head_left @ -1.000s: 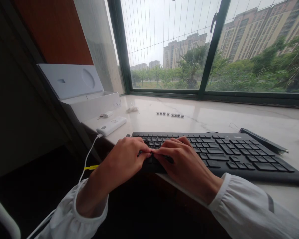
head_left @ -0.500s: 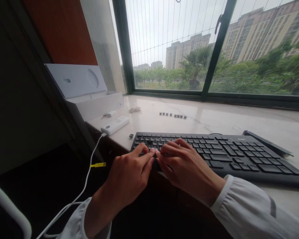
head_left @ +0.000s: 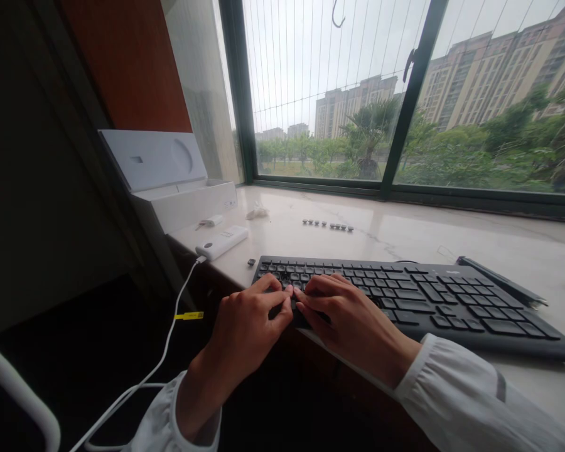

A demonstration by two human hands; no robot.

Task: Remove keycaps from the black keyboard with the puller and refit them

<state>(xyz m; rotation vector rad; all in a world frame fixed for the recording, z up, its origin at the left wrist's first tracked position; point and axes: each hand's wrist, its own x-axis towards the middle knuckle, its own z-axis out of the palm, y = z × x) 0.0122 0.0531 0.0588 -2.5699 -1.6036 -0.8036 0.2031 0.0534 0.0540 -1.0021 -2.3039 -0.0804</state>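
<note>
A pale marble sill (head_left: 405, 235) runs under the window. Left hand (head_left: 249, 320) and right hand (head_left: 353, 320), fingers curled loosely, grip nothing, pressing the black keyboard (head_left: 428, 295) whose left end overhangs the sill's edge; bare stone beyond.

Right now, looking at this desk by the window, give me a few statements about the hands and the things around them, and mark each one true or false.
1. Both hands, left hand and right hand, rest on the black keyboard. True.
2. The hands are at the keyboard's right end. False: they are at its left end.
3. A white cable plugs into the white power bank. True.
4. The white box has its lid shut. False: the lid stands open.
5. A row of small dark pieces lies beyond the keyboard. True.
</note>
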